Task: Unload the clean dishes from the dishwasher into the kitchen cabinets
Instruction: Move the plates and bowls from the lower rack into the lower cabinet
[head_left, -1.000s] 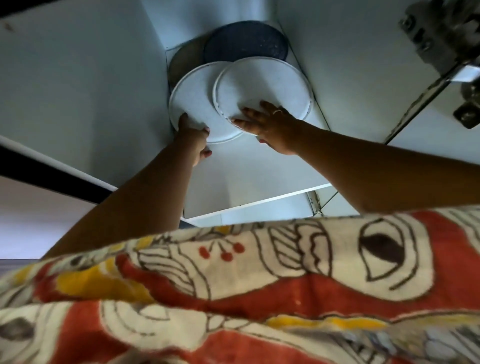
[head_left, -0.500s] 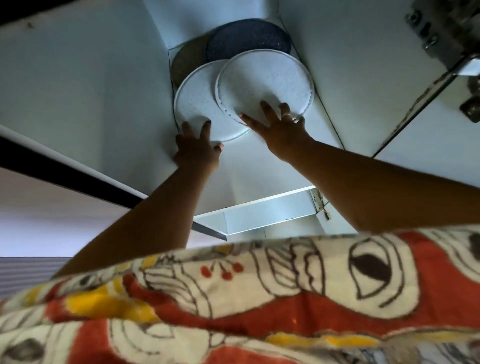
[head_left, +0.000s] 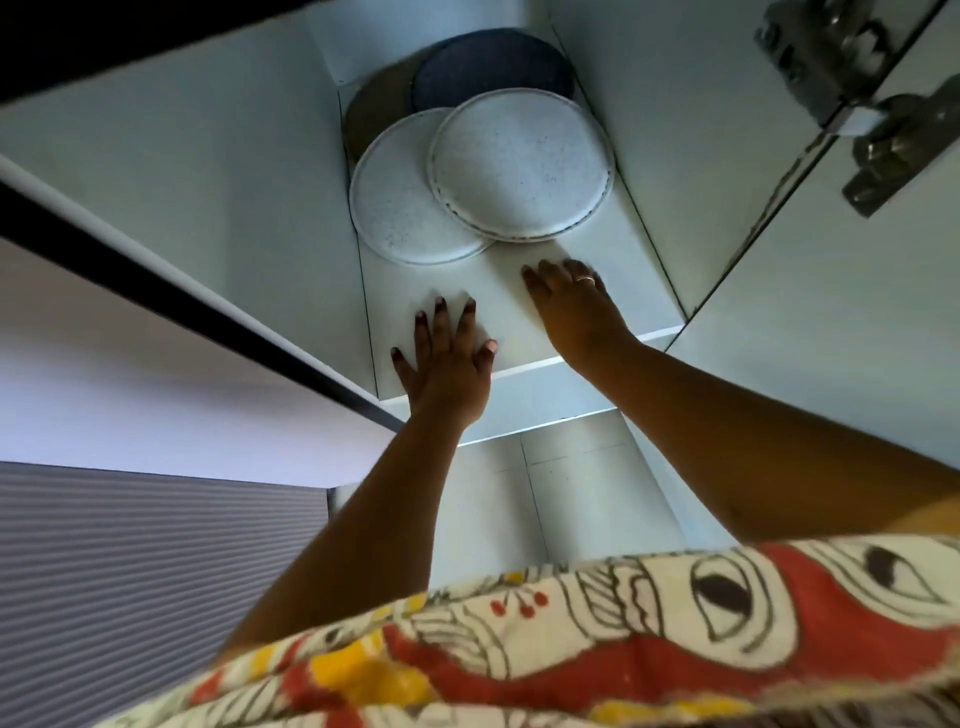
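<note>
Two white speckled plates lie on the cabinet shelf (head_left: 582, 312). The right white plate (head_left: 519, 166) overlaps the left white plate (head_left: 400, 208). Behind them sit a dark blue plate (head_left: 488, 67) and a brown plate (head_left: 379, 109), both partly hidden. My left hand (head_left: 447, 358) hovers over the shelf's front edge with fingers spread and nothing in it. My right hand (head_left: 576, 306), with a ring on one finger, is just below the right plate, fingers apart, clear of the plates.
The cabinet's left wall (head_left: 208, 171) and right wall (head_left: 675, 130) close in the shelf. A metal door hinge (head_left: 841, 88) sticks out at the upper right. A lower shelf (head_left: 571, 499) shows beneath. My patterned red and cream clothing (head_left: 623, 649) fills the bottom.
Both hands have let go of the white plates and drawn back toward the shelf's front edge. The plates stay where they were set, overlapping.
</note>
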